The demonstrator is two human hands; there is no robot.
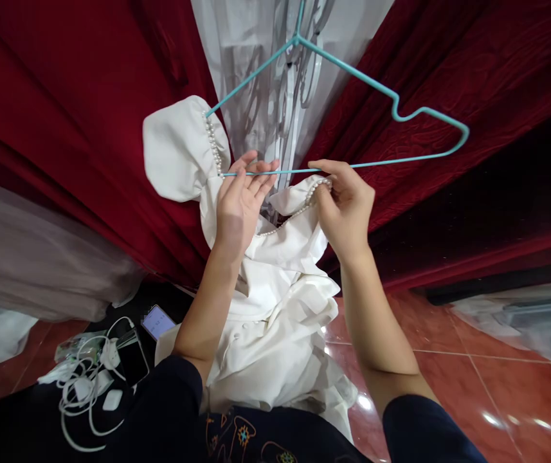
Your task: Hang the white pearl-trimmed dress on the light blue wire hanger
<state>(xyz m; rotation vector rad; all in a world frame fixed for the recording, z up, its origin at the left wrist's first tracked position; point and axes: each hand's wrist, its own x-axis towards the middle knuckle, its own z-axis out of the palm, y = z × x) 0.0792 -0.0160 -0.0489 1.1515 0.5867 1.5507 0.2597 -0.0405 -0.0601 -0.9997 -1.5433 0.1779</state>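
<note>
A white dress (pixel 275 308) with pearl-trimmed neckline hangs in front of me, its skirt falling toward my lap. One puffed sleeve (pixel 173 148) is looped over the left end of a light blue hanger (pixel 337 61); the hanger's notched right end is bare. My left hand (pixel 243 199) is palm up with its fingers apart, touching the hanger's bottom bar near that sleeve. Pinched in my right hand (pixel 345 202) is the dress's other pearl-edged shoulder, just under the bar, and the index finger reaches up to the bar.
Dark red curtains (pixel 87 96) and a sheer white curtain (pixel 256 38) hang behind. At lower left, a dark surface carries tangled white cables (pixel 82 386), a lit phone (pixel 157 321) and a dark-screened phone (pixel 133 360). Red floor tiles (pixel 506 386) lie at right, beside pale fabric (pixel 535 315).
</note>
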